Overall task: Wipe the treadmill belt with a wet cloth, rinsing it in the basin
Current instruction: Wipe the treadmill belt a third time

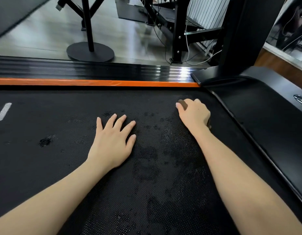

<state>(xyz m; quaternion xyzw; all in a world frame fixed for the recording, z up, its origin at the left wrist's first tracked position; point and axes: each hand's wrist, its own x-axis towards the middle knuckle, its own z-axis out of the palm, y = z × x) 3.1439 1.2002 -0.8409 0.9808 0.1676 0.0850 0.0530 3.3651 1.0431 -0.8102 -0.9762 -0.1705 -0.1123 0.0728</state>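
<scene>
Two hands are on the treadmill belt (45,167). The left hand (113,141) lies flat with fingers spread, likely bracing the lean. The right hand (194,114) curls over a brown cloth (183,104) near the belt's far right corner. Damp patches darken the middle. The motor cover (265,106) crowds that corner, and no basin shows.

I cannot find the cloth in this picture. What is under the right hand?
A brown cloth lies under the right hand, on the belt. Only its edges show, past the fingers and by the wrist; the hand covers the rest.
</scene>
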